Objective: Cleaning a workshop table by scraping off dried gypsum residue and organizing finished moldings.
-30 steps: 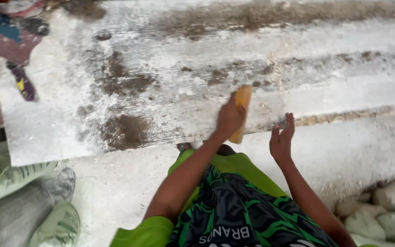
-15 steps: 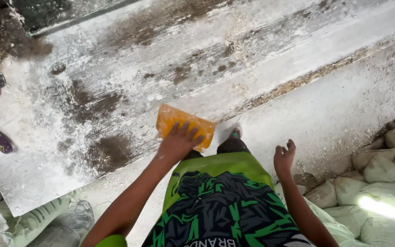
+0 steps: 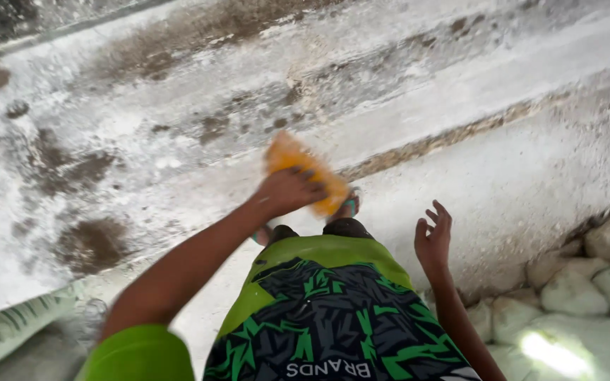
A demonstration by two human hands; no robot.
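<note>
presently the left hand (image 3: 287, 189) is closed around a flat orange object (image 3: 305, 171), blurred, held low in front of the body above the feet and the pale, dusty concrete floor (image 3: 495, 162). the right hand (image 3: 433, 236) hangs empty, fingers loosely spread. white sacks (image 3: 601, 282) lie to the right, well apart. dark patches remain on the floor. against half a second ago, the orange object sits further right and the view has swung left.

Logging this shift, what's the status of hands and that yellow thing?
Left hand gripping yellow object, blurred, over dusty white floor. Right hand open, empty. Pale sacks at right, clear of both.
</note>
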